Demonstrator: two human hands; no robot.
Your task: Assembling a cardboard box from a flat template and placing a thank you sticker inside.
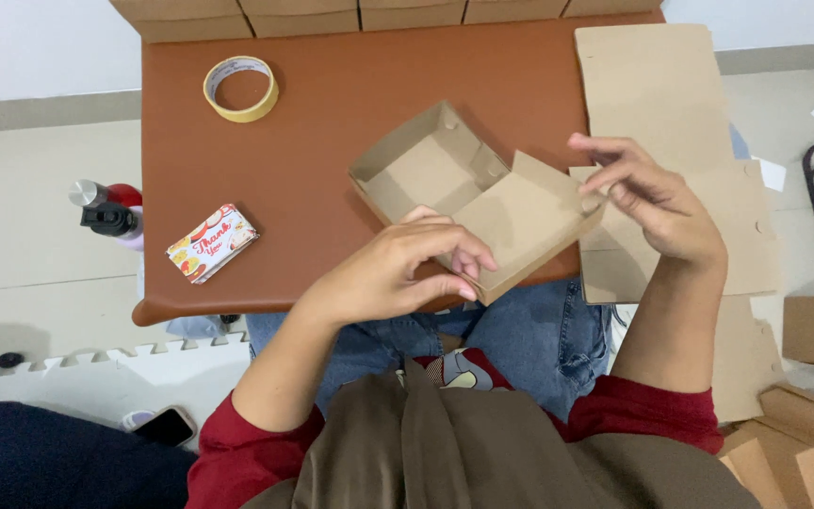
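A brown cardboard box lies open on the brown table, its tray half formed and its lid half still being folded. My left hand pinches the near edge of the lid half at the table's front edge. My right hand grips the lid's right corner flap between thumb and fingers. Under my right hand lies a stack of flat cardboard blanks.
A roll of yellow tape sits at the table's back left. A small stack of colourful cards lies front left. Folded boxes line the far edge and pile up at lower right. Bottles and a phone are on the floor to the left.
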